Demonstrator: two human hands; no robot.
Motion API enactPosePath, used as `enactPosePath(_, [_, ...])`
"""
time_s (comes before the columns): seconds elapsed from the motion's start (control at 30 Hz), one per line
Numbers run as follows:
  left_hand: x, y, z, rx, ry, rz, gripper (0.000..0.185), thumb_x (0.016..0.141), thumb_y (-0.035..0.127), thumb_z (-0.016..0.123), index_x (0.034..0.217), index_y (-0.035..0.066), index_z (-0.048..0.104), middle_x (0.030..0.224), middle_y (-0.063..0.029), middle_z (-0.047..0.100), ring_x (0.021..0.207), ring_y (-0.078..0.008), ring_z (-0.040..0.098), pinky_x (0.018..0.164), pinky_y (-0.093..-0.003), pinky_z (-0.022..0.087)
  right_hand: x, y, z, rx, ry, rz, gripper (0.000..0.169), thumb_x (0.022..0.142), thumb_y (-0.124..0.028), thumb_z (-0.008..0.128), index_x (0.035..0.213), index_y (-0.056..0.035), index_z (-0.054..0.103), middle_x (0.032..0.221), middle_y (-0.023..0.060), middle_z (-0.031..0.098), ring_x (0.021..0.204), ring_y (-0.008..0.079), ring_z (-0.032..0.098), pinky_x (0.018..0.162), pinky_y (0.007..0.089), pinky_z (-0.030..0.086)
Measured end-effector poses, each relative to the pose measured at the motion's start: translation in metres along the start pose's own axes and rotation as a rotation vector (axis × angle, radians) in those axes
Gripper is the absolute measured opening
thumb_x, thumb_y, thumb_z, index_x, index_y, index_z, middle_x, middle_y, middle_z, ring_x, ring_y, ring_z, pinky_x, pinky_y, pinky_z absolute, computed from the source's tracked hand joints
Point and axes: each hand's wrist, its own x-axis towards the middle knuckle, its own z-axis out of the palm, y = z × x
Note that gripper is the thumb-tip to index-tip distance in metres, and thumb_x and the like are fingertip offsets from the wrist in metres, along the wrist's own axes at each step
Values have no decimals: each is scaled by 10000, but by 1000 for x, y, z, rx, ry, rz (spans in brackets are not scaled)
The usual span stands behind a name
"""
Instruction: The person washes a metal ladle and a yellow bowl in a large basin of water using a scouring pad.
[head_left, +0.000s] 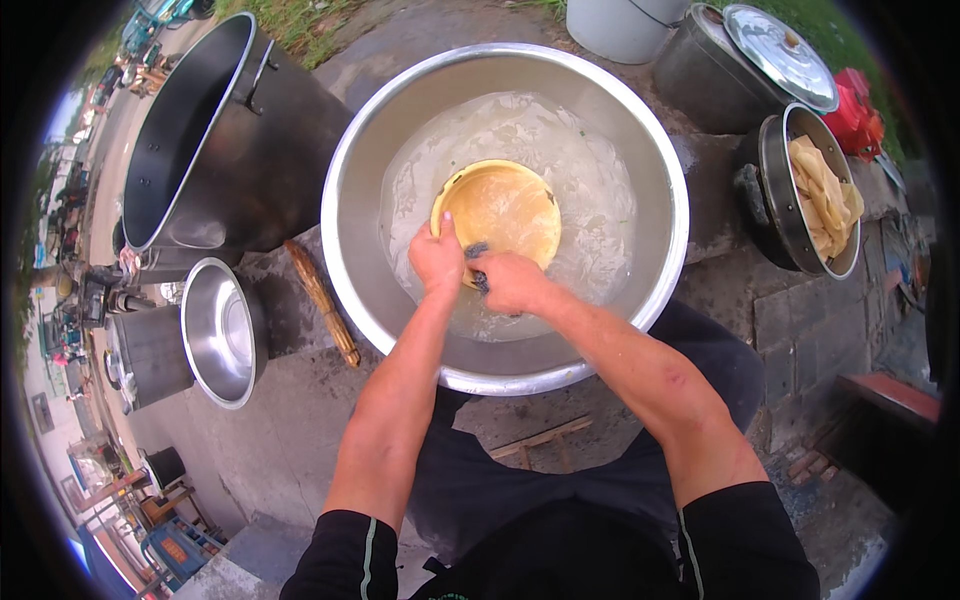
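A large metal basin (504, 382) of cloudy water stands in front of me. In it sits a yellow bowl (506, 202) with dark chips along its rim and some water inside. My left hand (437, 259) grips the bowl's near left rim, thumb over the edge. Right beside it, my right hand (510, 281) holds a dark scouring pad (480, 279) against the near side of the bowl. The fingers of both hands are close together, and parts of the pad and the near rim are hidden by them.
Left of the basin lie a bundled-stick brush (322, 304), a tall steel pot (255, 150) and a steel bowl (221, 334). A pale bucket (626, 26), a lidded pot (712, 75) and a pot holding tan cloth-like material (817, 195) stand at the right and far right.
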Motion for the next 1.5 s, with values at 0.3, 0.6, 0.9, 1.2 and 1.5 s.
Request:
enactPosePath(0.3, [4, 1, -5, -43, -50, -37, 320, 882, 272, 604, 953, -31, 681, 791, -214, 676, 732, -349, 654, 710, -395, 491, -14, 1, -10, -830, -109, 54, 291, 729, -94, 635, 1018, -84, 673, 1032, 100, 648, 1006, 294, 596, 803, 404, 487])
enactPosePath(0.6, [4, 8, -7, -37, -37, -3, 304, 882, 266, 608, 949, -21, 684, 770, -215, 667, 718, -318, 653, 700, -389, 489, -21, -20, 13, -171, 231, 19, 301, 732, -69, 604, 1031, -80, 642, 1052, 114, 631, 999, 269, 606, 802, 432, 492])
enactPosePath(0.9, [-17, -15, 0, -88, -11, -84, 360, 860, 172, 599, 1148, -43, 602, 1000, -210, 675, 888, -286, 662, 804, -350, 489, -15, 1, 18, -495, 206, -33, 180, 780, -91, 579, 942, -64, 654, 945, 105, 667, 917, 248, 652, 786, 357, 505])
enactPosePath(1.2, [-7, -6, -10, -95, -84, -129, 258, 794, 81, 563, 990, -61, 655, 850, -199, 694, 793, -281, 679, 753, -351, 501, -20, 23, -8, -582, 5, -47, 234, 759, -73, 598, 981, -75, 674, 1052, 108, 641, 952, 259, 633, 852, 430, 465])
enactPosePath(1.5, [-7, -5, 3, -255, -22, -156, 262, 769, 90, 593, 971, -58, 669, 797, -164, 694, 739, -208, 657, 723, -343, 498, -13, -16, 14, 350, 198, 14, 348, 723, -100, 633, 1069, -115, 668, 1100, 90, 641, 1030, 226, 611, 848, 427, 454])
